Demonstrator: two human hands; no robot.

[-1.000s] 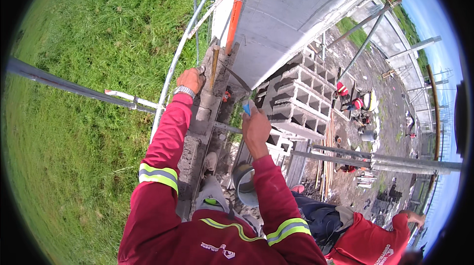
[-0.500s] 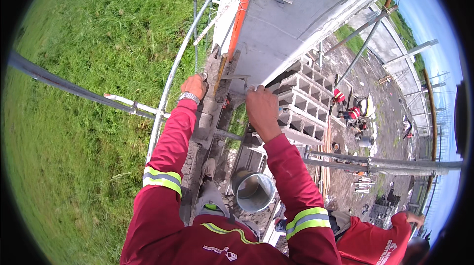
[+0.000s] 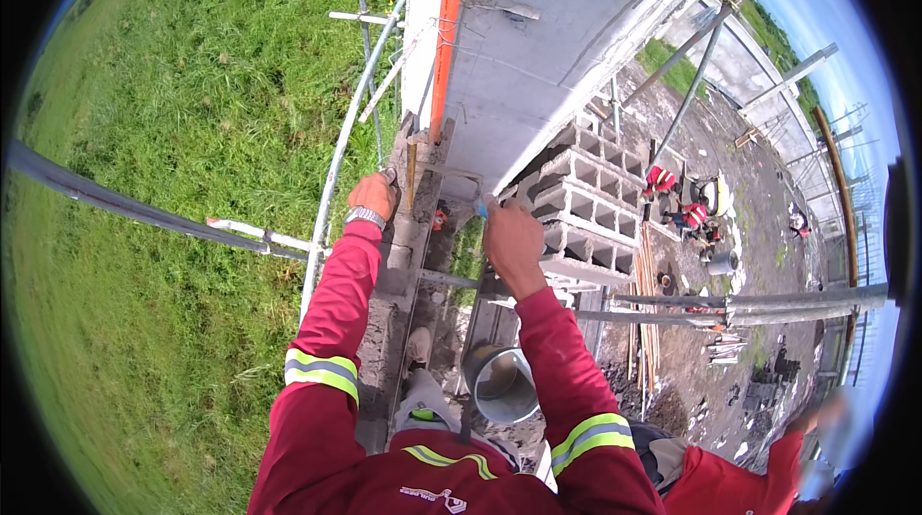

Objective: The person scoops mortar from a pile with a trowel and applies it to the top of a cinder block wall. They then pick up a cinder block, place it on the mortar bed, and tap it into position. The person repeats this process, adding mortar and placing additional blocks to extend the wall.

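Observation:
My left hand (image 3: pixel 373 196), with a metal watch on its wrist, is closed at the outer edge of a narrow grey block wall (image 3: pixel 396 256). A grey bit shows by its fingers, too small to name. My right hand (image 3: pixel 514 241) is curled before the foot of a smooth grey column (image 3: pixel 523 64), with a small blue thing (image 3: pixel 483 211) at its fingertips; the rest is hidden. Between column and left hand stand an upright orange pipe (image 3: pixel 448 45) and a short brown stick (image 3: pixel 411 177). A bucket (image 3: pixel 506 400) with grey contents stands below my right forearm.
Hollow concrete blocks (image 3: pixel 588 198) are stacked right of my right hand. Scaffold pipes (image 3: pixel 331 169) cross on both sides. A co-worker in a red shirt (image 3: pixel 735 477) is at lower right; other people (image 3: pixel 687 215) work on the ground far below. Grass (image 3: pixel 192 227) lies left.
The whole view has shifted a little, so the pipe and column sit further left. Both hands stay near the same spots; the blue thing at my right fingertips now shows more clearly.

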